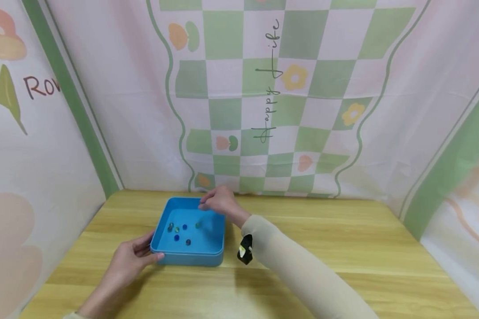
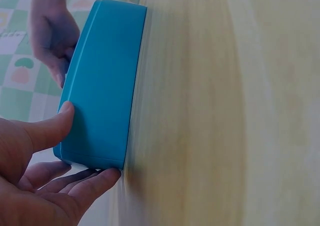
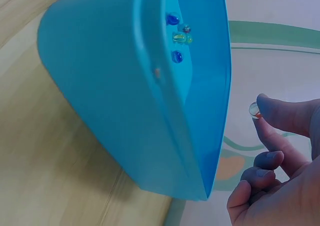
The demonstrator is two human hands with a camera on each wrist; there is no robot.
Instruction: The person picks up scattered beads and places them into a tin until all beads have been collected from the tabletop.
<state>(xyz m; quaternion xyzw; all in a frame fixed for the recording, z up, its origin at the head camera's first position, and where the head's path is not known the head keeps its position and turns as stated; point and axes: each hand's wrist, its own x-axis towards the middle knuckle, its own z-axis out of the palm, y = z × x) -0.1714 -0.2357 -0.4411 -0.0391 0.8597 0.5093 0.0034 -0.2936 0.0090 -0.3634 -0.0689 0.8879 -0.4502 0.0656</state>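
A square blue plastic box [image 1: 191,258] stands on the wooden table with several glass marbles [image 1: 177,238] scattered over its floor. At its front left corner my left hand [image 1: 127,262] grips the box, the thumb on the front wall and the fingers against the left side, as the left wrist view also shows. My right hand [image 1: 222,203] is over the back right part of the box. Between its thumb and index finger it pinches a clear marble [image 3: 254,111] with an orange streak, seen in the right wrist view; the other fingers are curled.
The wooden table [image 1: 323,257] extends to the right of the box. A checked green and white curtain [image 1: 263,102] hangs behind the table's back edge, with more printed cloth at both sides. A black tag [image 1: 245,249] hangs by the right sleeve.
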